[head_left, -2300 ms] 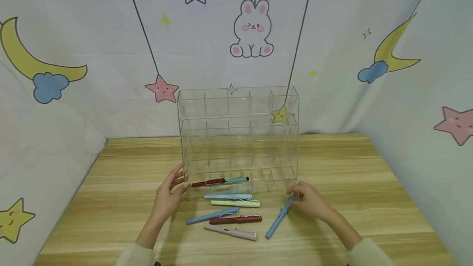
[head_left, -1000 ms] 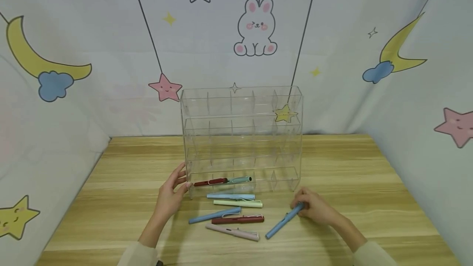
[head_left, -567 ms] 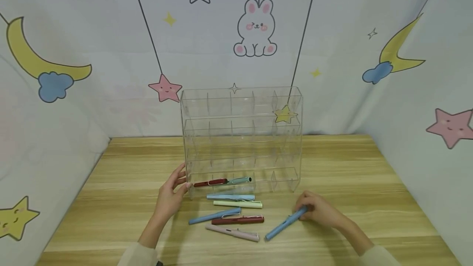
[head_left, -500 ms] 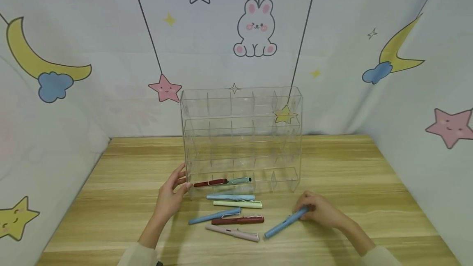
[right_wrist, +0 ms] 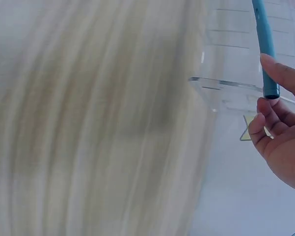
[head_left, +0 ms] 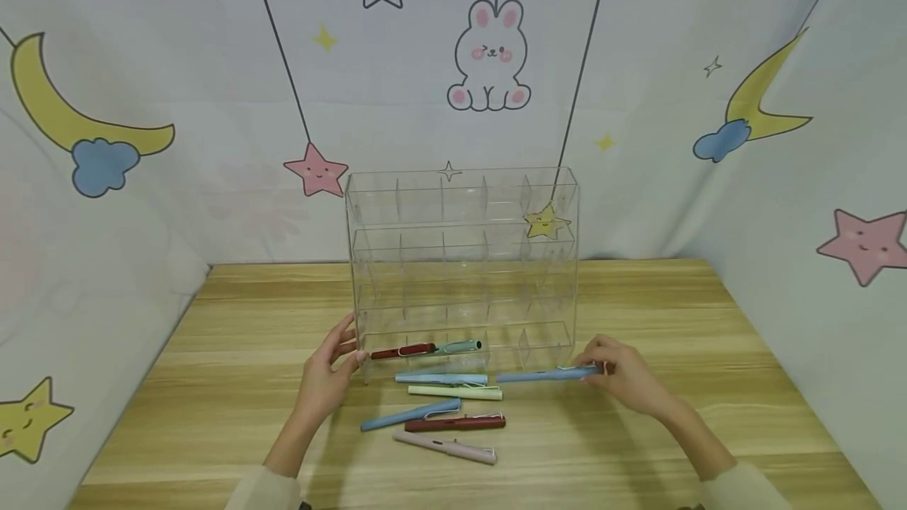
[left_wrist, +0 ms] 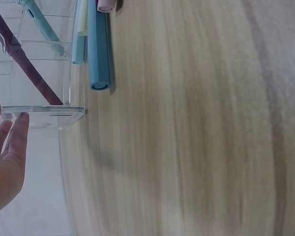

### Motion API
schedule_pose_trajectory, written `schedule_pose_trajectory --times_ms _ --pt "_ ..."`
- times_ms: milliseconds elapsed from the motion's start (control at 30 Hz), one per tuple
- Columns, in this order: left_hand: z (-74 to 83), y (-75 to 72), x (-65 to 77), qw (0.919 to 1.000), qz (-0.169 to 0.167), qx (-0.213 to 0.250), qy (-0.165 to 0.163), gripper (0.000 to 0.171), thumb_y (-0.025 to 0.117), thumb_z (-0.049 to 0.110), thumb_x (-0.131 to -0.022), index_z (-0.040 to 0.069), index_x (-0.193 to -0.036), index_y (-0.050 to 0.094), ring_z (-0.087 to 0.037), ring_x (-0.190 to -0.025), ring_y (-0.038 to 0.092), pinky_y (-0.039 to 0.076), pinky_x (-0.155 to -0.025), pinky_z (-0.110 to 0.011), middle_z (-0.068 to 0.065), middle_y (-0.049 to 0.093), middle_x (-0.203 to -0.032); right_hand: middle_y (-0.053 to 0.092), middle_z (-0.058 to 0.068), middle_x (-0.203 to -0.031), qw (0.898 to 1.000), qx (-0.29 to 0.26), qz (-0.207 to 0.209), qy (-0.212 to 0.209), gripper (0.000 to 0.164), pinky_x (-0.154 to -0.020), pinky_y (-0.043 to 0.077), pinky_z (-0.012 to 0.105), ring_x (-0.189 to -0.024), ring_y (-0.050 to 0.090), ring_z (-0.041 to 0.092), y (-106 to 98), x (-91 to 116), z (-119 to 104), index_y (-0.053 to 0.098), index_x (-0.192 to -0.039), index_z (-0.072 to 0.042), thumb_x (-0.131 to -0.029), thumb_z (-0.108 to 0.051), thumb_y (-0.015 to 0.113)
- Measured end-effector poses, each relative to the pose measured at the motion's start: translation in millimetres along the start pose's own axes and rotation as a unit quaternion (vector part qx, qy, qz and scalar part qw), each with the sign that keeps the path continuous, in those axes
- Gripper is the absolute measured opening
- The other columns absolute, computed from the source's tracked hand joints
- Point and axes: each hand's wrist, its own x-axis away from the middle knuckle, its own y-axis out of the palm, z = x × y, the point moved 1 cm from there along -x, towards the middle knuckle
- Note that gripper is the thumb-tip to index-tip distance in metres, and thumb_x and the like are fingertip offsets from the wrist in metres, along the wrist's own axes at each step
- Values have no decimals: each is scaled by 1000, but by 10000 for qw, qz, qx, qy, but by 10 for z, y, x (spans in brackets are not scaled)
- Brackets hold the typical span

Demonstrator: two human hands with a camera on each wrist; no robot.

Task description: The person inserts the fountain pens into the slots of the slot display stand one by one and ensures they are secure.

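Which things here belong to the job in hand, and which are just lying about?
Likely job things:
blue pen, pinched by right hand
clear rack, held by left hand
two racked pens
five loose pens, probably

Just surroundings:
wooden table
printed backdrop

Left hand point(left_wrist: 9, 164) pinching clear rack point(left_wrist: 44, 109), left edge of frame.
Upper left: dark red pen point(left_wrist: 28, 66) inside rack; blue pen point(left_wrist: 98, 54) on counter point(left_wrist: 186, 128).

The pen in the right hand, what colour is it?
The pen is blue, best in the head view.
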Motion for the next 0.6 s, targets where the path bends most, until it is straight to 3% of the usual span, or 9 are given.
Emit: schedule_pose_trajectory --times_ms 200,600 --pt "-4 -2 5 10000 -37 -44 -53 61 60 -10 -82 3 -137 38 -39 -103 55 53 -77 -33 -26 54 -116 53 -2 -82 9983 378 427 83 22 -49 38 20 -62 40 4 -15 -132 -89 69 -88 -5 -70 7 73" --pt "-15 -6 4 9999 -73 -75 -39 61 60 -10 -82 3 -137 37 -40 -103 55 53 -77 -36 -26 54 -116 51 2 -80 9967 485 422 485 18 -51 37 21 -62 39 7 82 -403 -250 69 -90 -3 -73 3 72"
